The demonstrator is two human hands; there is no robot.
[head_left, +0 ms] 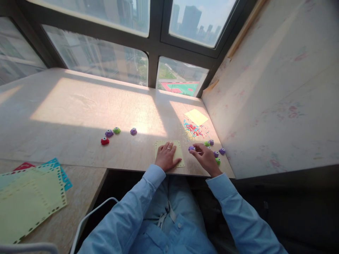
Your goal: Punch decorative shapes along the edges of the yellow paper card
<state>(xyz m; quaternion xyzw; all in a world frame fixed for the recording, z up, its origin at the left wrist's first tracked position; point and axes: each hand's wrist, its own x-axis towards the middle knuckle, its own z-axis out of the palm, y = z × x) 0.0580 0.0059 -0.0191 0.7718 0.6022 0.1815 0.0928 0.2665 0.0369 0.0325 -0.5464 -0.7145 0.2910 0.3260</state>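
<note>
My left hand [167, 157] lies flat with spread fingers on a pale yellow card [179, 152] with small holes along its edges, near the front edge of the surface. To its right, my right hand [206, 158] pinches a purple punch [191, 148] between thumb and fingers, just beside the card. Right of that hand are several purple and green punches, among them a purple one [222, 151] by the wall and a green one [217, 161] partly behind the hand. Red and blue paper bits [193, 129] are scattered beyond my right hand.
A yellow paper [196, 116] lies behind the bits. Left of centre are a red punch [105, 141], a green one [117, 130] and two purple ones [134, 131]. Punched sheets [31, 201] sit at the lower left, near a white cable [87, 217]. A wall [278, 106] bounds the right.
</note>
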